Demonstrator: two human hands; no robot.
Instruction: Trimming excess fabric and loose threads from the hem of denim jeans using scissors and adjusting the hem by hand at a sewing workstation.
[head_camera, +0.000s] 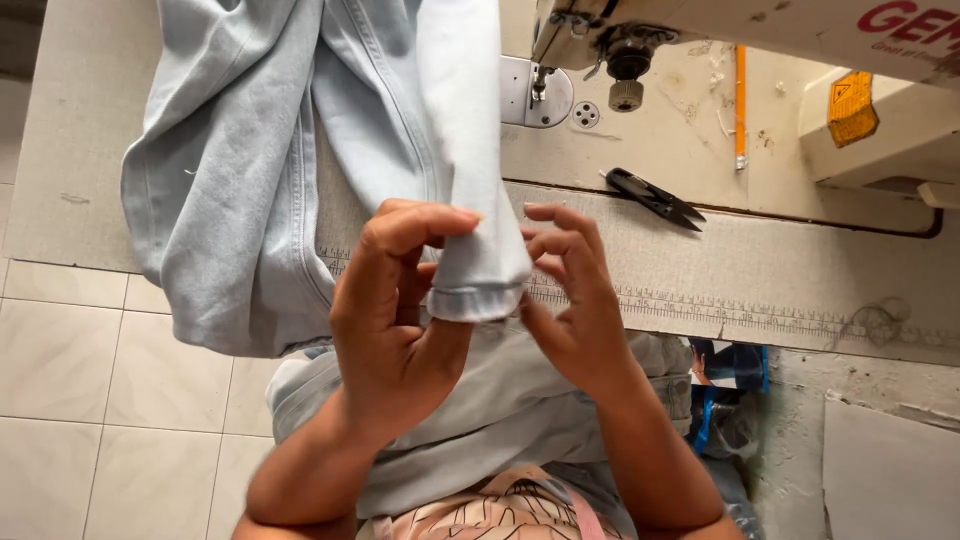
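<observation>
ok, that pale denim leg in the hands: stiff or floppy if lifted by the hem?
Probably floppy: the pale denim garment drapes in soft folds over the table edge. The folded hem likely holds shape a little, staying tubular between the left hand and right hand. It looks unlikely to slip; the weave seems matte.

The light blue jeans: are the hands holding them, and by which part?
Yes. The left hand pinches the hemmed end of one leg of the light blue jeans; the right hand touches the same hem from the other side.

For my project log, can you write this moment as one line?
left hand: grips jeans hem | right hand: fingertips at hem | thread snips: on table
</observation>
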